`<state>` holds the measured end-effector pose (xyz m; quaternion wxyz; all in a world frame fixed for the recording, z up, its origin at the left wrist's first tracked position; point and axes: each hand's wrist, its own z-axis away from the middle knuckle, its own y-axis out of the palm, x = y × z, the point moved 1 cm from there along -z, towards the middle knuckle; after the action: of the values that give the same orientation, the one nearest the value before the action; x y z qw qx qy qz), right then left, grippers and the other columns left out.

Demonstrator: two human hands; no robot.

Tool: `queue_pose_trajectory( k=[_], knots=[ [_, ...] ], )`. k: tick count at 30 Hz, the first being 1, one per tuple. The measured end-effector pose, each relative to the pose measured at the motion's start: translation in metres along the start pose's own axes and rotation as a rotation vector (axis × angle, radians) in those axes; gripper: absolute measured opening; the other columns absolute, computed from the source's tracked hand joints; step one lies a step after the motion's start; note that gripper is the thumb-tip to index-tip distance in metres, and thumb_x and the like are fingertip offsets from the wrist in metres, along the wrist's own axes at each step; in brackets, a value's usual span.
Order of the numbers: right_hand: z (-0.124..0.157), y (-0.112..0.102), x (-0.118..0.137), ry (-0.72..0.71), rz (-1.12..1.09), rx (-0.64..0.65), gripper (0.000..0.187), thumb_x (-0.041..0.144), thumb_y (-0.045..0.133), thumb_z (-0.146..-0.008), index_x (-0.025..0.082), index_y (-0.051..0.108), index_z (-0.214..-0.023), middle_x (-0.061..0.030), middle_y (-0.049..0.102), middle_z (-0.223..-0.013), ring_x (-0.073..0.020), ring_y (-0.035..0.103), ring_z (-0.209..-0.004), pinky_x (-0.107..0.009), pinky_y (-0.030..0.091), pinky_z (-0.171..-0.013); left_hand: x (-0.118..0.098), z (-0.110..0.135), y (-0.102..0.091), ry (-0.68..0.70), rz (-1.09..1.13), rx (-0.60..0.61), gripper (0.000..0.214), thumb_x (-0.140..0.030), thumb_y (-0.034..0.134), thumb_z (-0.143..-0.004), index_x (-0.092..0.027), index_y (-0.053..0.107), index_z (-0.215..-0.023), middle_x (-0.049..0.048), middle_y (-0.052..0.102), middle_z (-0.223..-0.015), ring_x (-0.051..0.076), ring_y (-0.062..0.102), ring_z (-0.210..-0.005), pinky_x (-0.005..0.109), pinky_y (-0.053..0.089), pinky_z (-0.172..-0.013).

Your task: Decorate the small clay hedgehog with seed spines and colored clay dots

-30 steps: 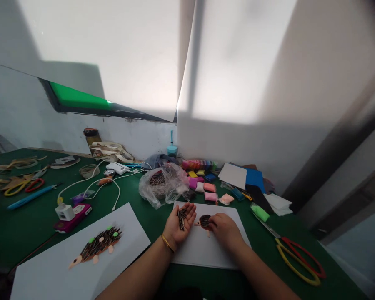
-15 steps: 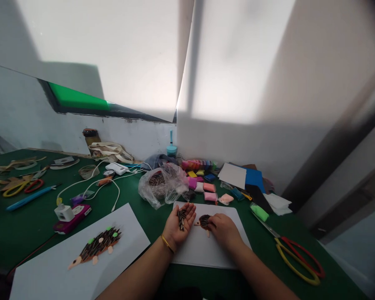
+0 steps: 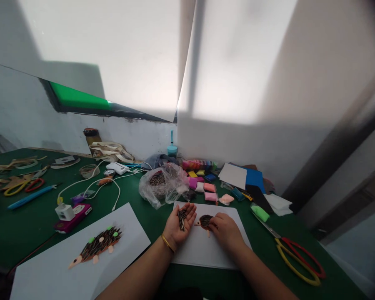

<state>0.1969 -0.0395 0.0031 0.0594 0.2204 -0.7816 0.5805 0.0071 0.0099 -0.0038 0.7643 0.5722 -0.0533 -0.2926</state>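
My left hand is turned palm up, cupped around a small heap of striped sunflower seeds. Beside it, my right hand has its fingertips pinched together at the right side of a small clay hedgehog. Whatever those fingertips hold is hidden. Dark seeds cover the hedgehog's back, and its snout and foot are peach-coloured. It lies on a white sheet. Over on the left, a larger seed-covered hedgehog with green and pale dots lies on another white sheet.
A plastic bag with more seeds stands behind my left hand. Several coloured clay packets lie beyond the sheet. Large scissors with red and yellow handles rest at right. Cables, a purple device and a blue pen-like tool are at left.
Almost nothing differs. My right hand's fingers shift very slightly at the small hedgehog's edge; my left hand keeps its place with the seeds.
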Motion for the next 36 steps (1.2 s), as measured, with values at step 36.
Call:
queue_pose_trajectory(
  k=[36],
  knots=[
    [-0.017,-0.001,-0.029,0.105,-0.13,-0.047,0.027,0.026,0.045,-0.084,0.023,0.071,-0.09,-0.0059,0.062,-0.097,-0.0199,0.054,-0.094,-0.031,0.04,-0.083,0.001,0.001,0.0,0.004,-0.02,0.009,0.029,-0.035,0.044,-0.09,-0.011,0.059,-0.094,0.0155,0.065,-0.107,0.025,0.056,-0.112,0.038,0.049,-0.091]
  ],
)
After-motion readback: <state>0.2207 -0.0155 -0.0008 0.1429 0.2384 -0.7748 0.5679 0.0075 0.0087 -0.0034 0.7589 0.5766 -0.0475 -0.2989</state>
